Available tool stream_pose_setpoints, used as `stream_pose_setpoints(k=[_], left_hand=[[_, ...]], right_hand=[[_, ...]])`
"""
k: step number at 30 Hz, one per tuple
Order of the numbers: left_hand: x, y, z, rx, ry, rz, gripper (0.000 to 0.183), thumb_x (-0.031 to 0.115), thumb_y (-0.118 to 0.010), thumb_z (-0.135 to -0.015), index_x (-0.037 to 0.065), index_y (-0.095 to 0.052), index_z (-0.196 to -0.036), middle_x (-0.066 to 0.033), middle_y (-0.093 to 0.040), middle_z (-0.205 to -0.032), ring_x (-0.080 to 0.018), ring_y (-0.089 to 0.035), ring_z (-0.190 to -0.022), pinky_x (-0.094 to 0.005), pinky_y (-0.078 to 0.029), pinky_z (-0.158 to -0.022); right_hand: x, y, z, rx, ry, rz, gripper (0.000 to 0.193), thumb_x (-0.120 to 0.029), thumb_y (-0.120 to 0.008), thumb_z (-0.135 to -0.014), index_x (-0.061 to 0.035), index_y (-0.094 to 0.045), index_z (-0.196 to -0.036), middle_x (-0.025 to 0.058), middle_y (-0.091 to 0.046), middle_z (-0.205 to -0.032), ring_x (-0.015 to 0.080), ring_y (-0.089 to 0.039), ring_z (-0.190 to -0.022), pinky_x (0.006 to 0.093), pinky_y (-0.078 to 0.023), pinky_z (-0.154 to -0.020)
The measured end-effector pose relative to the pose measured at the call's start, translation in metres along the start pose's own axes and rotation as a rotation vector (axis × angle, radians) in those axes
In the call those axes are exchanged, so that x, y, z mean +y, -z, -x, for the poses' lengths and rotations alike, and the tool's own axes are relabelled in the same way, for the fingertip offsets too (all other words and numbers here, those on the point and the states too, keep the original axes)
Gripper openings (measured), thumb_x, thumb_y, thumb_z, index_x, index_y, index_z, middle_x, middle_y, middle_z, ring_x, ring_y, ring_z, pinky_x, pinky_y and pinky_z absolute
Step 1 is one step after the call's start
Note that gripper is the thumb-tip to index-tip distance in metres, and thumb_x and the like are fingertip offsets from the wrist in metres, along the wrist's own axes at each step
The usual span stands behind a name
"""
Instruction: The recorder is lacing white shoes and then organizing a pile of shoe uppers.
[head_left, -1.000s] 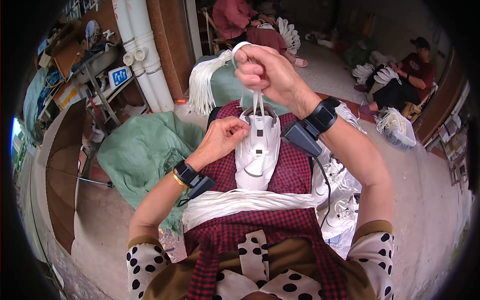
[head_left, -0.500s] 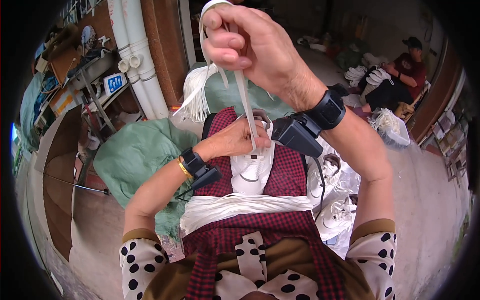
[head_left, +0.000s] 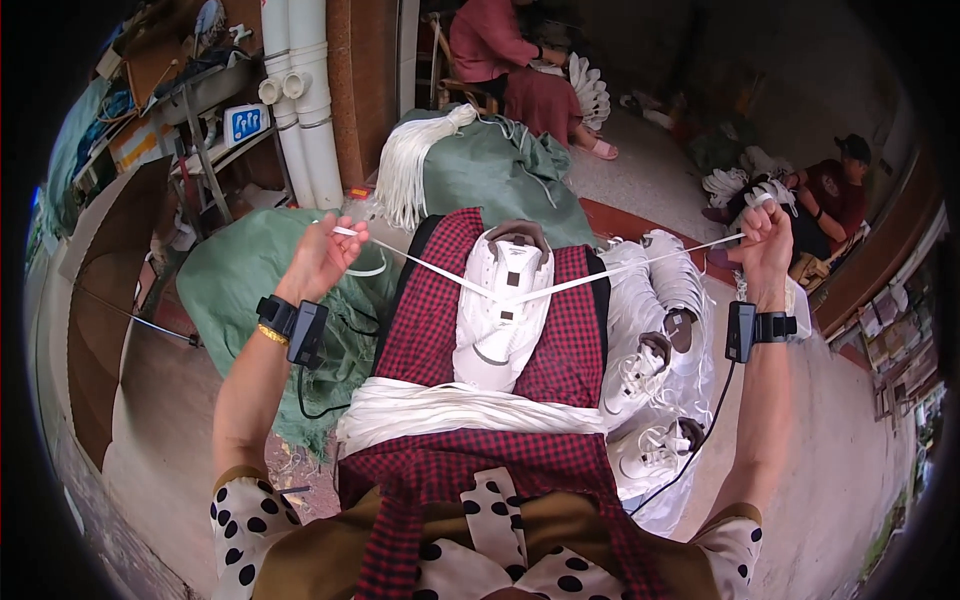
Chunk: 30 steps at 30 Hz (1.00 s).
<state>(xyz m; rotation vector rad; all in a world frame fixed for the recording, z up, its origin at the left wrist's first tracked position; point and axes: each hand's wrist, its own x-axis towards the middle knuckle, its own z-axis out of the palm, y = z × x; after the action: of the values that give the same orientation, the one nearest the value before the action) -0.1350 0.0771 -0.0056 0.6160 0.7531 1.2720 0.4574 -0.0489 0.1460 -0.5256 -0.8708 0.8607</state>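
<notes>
A white sneaker [head_left: 478, 335] lies on the red checked apron [head_left: 420, 330] over my lap, its toe toward me and its opening away. One white shoelace [head_left: 570, 284] runs from the front of the lacing area out to both sides, drawn into a wide V. My left hand [head_left: 322, 258] is closed on one end of it, with a loose tail hanging below the fingers. The other end is pinched in my right hand [head_left: 765, 237], held far out to the right. A thick bundle of white laces [head_left: 470, 415] lies across my lap.
Several white sneakers [head_left: 635, 377] sit on plastic at my right. Green sacks [head_left: 240, 320] stand at left and ahead, the far one bearing a lace bundle [head_left: 425, 165]. Two people sit beyond, one in pink [head_left: 490, 45], one in dark red [head_left: 835, 195]. A brown umbrella [head_left: 110, 330] is at left.
My right hand has come down and out to the right, and my left hand has moved from the shoe out to the left. The lace now stretches to both sides.
</notes>
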Motion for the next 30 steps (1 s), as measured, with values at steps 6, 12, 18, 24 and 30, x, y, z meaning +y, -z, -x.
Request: stream_pose_setpoints(k=[6,12,18,24,30], left_hand=[[0.000,-0.013,-0.001,-0.028,-0.056,-0.095,0.033,0.026,-0.039,-0.108,-0.004,-0.055,-0.112,-0.0181,-0.068,-0.105,-0.0235,-0.070,-0.087,-0.0280,-0.058,-0.069],[0.009,-0.031,0.039,-0.032,0.285,-1.657,0.038,0.031,-0.059,-0.099,-0.004,-0.065,-0.087,-0.0182,-0.069,-0.075,-0.0259,-0.071,-0.073,-0.0352,-0.057,-0.064],[-0.047,-0.090,0.058,-0.528,-0.944,-1.428,0.025,0.002,-0.072,-0.080,-0.002,-0.057,-0.099,-0.0136,-0.062,-0.099,-0.0265,-0.064,-0.087,-0.0366,-0.054,-0.075],[-0.074,-0.100,0.057,-0.823,-0.848,-1.465,0.021,0.007,-0.067,-0.086,0.004,-0.055,-0.103,-0.0124,-0.055,-0.089,-0.0316,-0.062,-0.079,-0.0391,-0.052,-0.070],[-0.020,-0.046,0.041,-0.820,-1.347,-1.864,0.020,0.007,-0.065,-0.087,0.010,-0.059,-0.106,-0.0089,-0.052,-0.082,-0.0300,-0.060,-0.068,-0.0410,-0.050,-0.060]], right_hand=[[0.049,0.083,0.007,0.072,-0.019,0.067,0.016,-0.020,-0.046,-0.100,-0.0075,-0.054,-0.092,0.0002,-0.048,-0.071,0.0121,-0.051,-0.063,0.0216,-0.040,-0.053],[0.092,0.072,0.060,-0.398,0.001,1.981,0.025,-0.016,-0.060,-0.089,0.0054,-0.066,-0.099,0.0196,-0.070,-0.080,0.0343,-0.070,-0.070,0.0413,-0.056,-0.070],[0.145,-0.062,0.132,-0.789,0.251,1.313,0.029,-0.005,-0.064,-0.079,0.0014,-0.053,-0.106,0.0204,-0.064,-0.099,0.0358,-0.065,-0.093,0.0438,-0.050,-0.081],[0.156,-0.080,0.139,-0.941,0.283,1.390,0.013,-0.008,-0.057,-0.094,-0.0021,-0.052,-0.104,0.0186,-0.061,-0.092,0.0387,-0.064,-0.079,0.0464,-0.050,-0.066],[0.108,-0.028,0.117,-1.044,0.334,1.546,0.010,-0.007,-0.057,-0.091,-0.0040,-0.052,-0.098,0.0158,-0.059,-0.085,0.0379,-0.063,-0.074,0.0465,-0.049,-0.062]])
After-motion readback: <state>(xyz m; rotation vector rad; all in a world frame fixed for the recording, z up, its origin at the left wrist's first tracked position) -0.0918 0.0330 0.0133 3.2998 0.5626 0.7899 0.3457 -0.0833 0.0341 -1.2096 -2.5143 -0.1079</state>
